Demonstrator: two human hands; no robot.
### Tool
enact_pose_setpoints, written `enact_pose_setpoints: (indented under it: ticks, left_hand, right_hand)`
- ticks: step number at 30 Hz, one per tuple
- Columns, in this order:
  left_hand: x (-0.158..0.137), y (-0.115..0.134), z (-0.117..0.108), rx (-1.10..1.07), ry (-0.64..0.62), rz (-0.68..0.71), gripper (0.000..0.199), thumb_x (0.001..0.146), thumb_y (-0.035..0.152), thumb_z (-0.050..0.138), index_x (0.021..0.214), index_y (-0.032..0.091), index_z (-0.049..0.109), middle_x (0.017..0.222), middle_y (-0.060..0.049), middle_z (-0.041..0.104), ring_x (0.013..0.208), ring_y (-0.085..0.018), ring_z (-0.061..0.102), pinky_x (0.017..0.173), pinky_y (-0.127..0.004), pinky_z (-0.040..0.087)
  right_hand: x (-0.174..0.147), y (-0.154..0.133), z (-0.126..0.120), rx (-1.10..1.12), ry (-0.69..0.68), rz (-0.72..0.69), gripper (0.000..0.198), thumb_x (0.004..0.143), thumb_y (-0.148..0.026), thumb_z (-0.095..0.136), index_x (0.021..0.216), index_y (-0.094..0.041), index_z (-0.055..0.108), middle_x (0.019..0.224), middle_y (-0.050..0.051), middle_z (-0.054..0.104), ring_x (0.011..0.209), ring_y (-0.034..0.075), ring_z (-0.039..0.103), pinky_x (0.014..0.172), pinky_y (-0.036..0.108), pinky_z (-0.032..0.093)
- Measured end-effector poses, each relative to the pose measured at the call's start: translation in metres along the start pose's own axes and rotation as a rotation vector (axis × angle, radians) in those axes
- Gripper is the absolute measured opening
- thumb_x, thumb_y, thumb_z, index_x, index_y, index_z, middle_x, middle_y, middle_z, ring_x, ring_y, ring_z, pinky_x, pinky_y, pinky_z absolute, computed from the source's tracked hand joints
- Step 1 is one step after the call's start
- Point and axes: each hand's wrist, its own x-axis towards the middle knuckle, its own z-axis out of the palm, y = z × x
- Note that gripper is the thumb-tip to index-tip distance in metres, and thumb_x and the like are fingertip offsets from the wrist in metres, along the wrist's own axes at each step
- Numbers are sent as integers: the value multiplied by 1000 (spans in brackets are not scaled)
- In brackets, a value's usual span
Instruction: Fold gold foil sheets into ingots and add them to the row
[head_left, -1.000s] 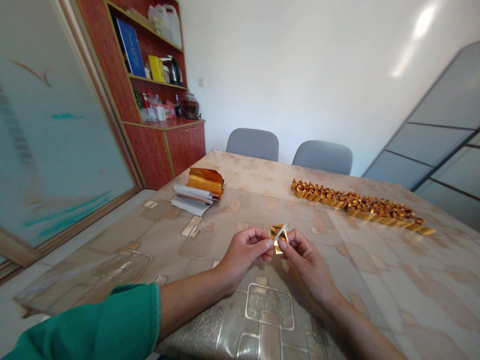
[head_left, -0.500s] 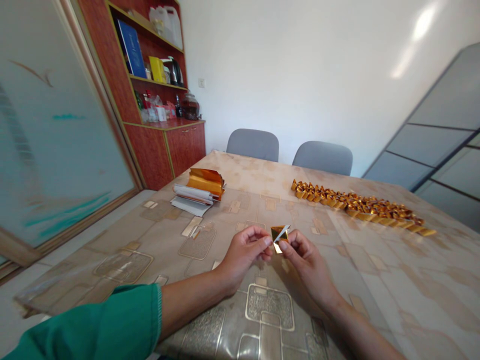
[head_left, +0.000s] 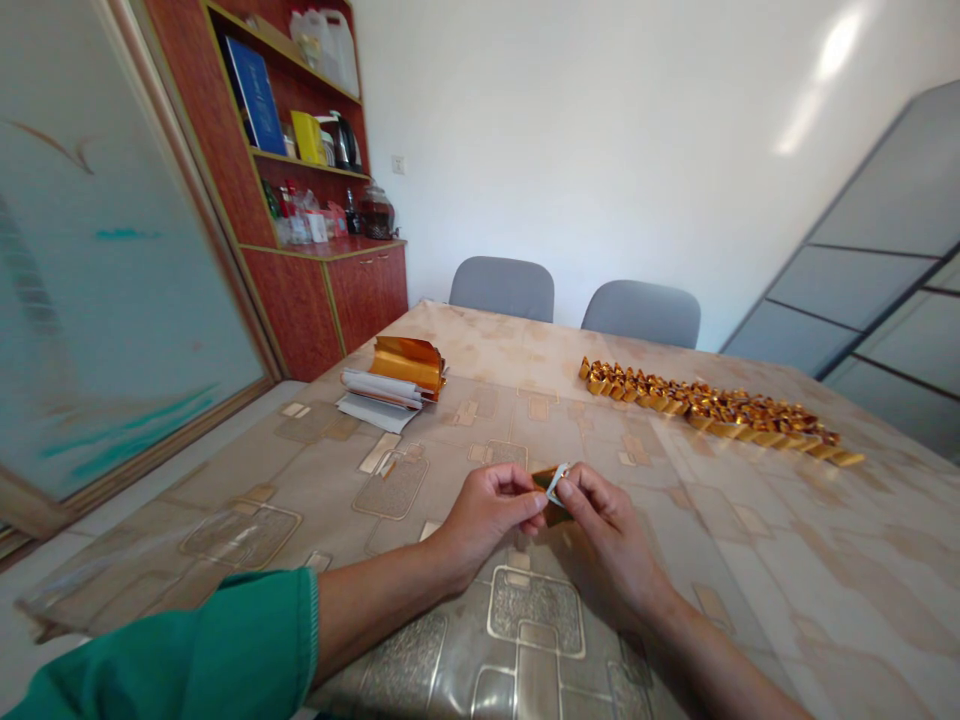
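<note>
Your left hand (head_left: 491,515) and right hand (head_left: 619,525) pinched one small gold foil paper (head_left: 557,486) above the worktop (head_left: 720,560). Folded gold papers (head_left: 720,408) lay in rows to your right.

Two grey chairs (head_left: 501,288) before a white wall (head_left: 600,150)

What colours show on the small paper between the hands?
Gold and whitish; the paper shows best in the head view, the only one here.
</note>
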Motion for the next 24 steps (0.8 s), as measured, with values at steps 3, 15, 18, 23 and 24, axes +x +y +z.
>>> enact_pose_setpoints:
  ticks: [3, 15, 18, 23, 24]
  left_hand:
    - [0, -1, -1, -42, -22, -45, 34, 64, 35, 84, 70, 14, 57, 60, 0, 64, 54, -9, 56, 56, -21, 44]
    - [-1, 10, 1, -50, 80, 137, 29, 70, 29, 79, 86, 15, 60, 75, 2, 63, 60, -9, 56, 59, -22, 46]
    - [-2, 12, 3, 2, 77, 165, 24, 74, 32, 74, 83, 14, 61, 66, 1, 62, 60, -10, 56, 61, -23, 46]
    - [-2, 13, 2, 48, 128, 202, 23, 72, 32, 75, 79, 15, 62, 64, 2, 60, 55, -10, 54, 55, -22, 45]
    - [-2, 13, 1, 59, 129, 204, 23, 71, 33, 75, 77, 15, 62, 63, 2, 60, 55, -10, 54, 55, -23, 45]
  right_hand:
    - [1, -4, 0, -6, 1, 3, 35, 93, -48, 57, 70, -22, 57, 69, -1, 55, 68, 17, 48, 64, 29, 36]
    - [3, -12, 4, 180, 37, 49, 26, 86, -45, 67, 77, -23, 57, 72, -1, 56, 68, 17, 49, 63, 28, 39]
    - [3, -14, 5, 196, 43, 27, 25, 87, -43, 67, 77, -23, 56, 72, -1, 57, 69, 17, 50, 64, 28, 39]
    - [1, -8, 6, 155, 51, -9, 21, 90, -40, 64, 80, -23, 56, 75, -1, 57, 71, 17, 50, 65, 28, 39]
    - [0, -6, 6, 139, 54, -16, 20, 91, -40, 63, 81, -23, 56, 75, -1, 57, 72, 17, 51, 66, 28, 39]
